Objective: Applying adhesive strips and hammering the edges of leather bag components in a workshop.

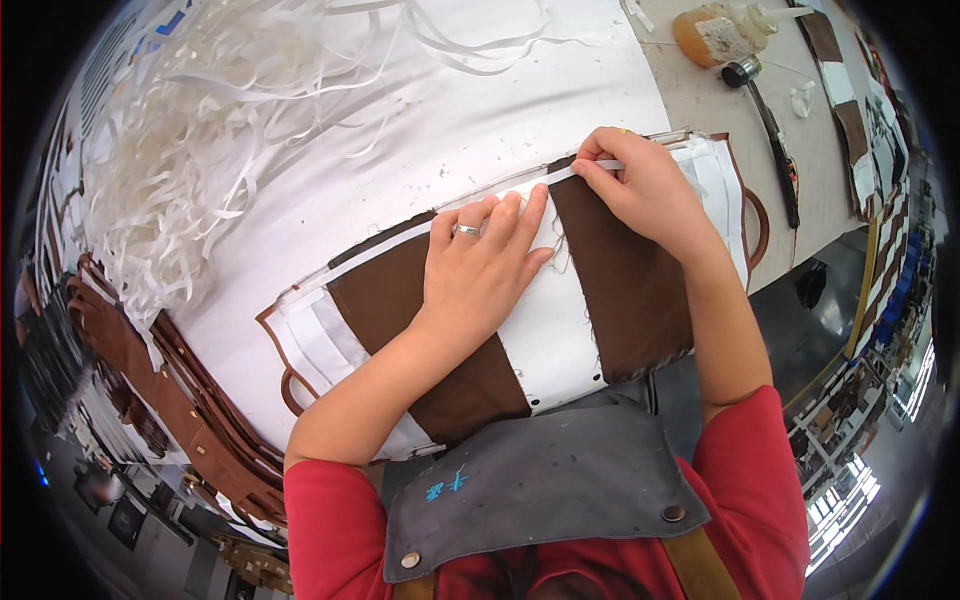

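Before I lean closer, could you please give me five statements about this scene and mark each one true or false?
1. The person's left hand rests its fingers on the brown-and-white striped panel. True.
2. The person's right hand lies flat with its fingers spread. False: it pinches the narrow, flat white tape.
3. The tangled heap of white ribbons lies at the upper right. False: it is at the upper left.
4. The long-handled black hammer lies near the bottle of amber liquid. True.
5. The left hand wears a silver-coloured ring. True.
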The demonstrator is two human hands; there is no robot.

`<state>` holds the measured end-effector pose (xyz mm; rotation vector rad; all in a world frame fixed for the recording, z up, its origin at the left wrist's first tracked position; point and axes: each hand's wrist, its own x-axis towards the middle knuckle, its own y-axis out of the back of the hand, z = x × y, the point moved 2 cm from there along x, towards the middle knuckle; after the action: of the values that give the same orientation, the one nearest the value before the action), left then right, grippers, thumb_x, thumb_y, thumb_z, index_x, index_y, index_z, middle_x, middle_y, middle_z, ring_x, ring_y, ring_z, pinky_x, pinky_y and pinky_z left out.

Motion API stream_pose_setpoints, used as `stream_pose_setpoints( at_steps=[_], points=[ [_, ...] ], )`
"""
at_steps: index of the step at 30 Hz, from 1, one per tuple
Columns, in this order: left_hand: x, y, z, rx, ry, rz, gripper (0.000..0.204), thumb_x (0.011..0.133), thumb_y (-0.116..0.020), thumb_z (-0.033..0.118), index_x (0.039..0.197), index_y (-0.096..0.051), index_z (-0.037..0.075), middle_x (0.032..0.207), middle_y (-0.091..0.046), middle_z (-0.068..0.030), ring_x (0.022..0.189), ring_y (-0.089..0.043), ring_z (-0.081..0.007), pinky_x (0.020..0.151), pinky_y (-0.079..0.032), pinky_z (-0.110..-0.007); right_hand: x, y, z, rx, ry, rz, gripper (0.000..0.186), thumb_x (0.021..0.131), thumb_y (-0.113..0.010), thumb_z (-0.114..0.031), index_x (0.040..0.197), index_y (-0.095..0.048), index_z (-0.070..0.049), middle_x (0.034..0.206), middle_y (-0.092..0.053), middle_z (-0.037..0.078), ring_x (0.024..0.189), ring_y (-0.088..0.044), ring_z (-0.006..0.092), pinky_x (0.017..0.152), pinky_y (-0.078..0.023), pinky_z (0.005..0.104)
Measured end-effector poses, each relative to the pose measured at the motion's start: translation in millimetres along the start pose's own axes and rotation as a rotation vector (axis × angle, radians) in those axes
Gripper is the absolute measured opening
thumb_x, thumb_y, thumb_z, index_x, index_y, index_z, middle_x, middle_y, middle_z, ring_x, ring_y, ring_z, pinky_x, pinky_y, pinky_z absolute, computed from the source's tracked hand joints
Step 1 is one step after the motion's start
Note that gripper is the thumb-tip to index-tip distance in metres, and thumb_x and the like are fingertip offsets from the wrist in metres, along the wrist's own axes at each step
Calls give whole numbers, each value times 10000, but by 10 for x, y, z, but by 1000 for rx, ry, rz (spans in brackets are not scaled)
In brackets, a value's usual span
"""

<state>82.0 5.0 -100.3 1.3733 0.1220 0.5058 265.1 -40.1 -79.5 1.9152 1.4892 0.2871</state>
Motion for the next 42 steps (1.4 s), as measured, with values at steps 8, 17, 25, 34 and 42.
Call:
stream_pose_setpoints(
  at_steps=[8, 17, 25, 34, 42],
  points=[
    [131, -63, 177, -52, -53, -32, 517, 774, -618, 349, 1181, -524, 45, 1272, -456, -75, 1152, -437, -187, 958, -321, -336, -7, -62, -21, -161, 131, 65, 103, 794, -592, -123, 756, -536, -46, 690, -590, 89, 656, -580, 273, 584, -447, 357],
    [112, -109, 168, -35, -64, -61, 531, 762, -637, 329, 1195, -516, 48, 1293, -450, -66, 1165, -443, -178, 955, -356, -344, -128, 120, -81, -143, 232, 8, 91, 808, -596, -89, 795, -573, -2, 709, -602, 81, 630, -568, 190, 564, -464, 277],
    [204, -106, 225, -5, -34, -34, 577, 749, -647, 362, 1225, -502, 70, 1218, -460, -45, 1095, -456, -159, 875, -357, -316, -33, 213, 237, -103, 54, 91, 107, 802, -584, -125, 749, -567, -33, 664, -599, 60, 595, -557, 221, 683, -402, 323],
    [356, -109, 348, -50, 10, -72, 593, 774, -620, 389, 1232, -483, 37, 1215, -456, -61, 1091, -445, -193, 905, -333, -342, -77, 80, 130, -471, 229, 184, 82, 797, -587, -121, 754, -539, -69, 677, -574, 44, 662, -547, 209, 729, -367, 315],
    [403, -213, 366, -54, -81, -14, 522, 797, -593, 365, 1189, -512, 30, 1244, -487, -63, 1147, -437, -162, 946, -331, -327, -163, 453, 275, -430, 210, 173, 125, 795, -613, -172, 803, -597, -48, 718, -597, 34, 709, -568, 172, 735, -412, 301]
  ],
)
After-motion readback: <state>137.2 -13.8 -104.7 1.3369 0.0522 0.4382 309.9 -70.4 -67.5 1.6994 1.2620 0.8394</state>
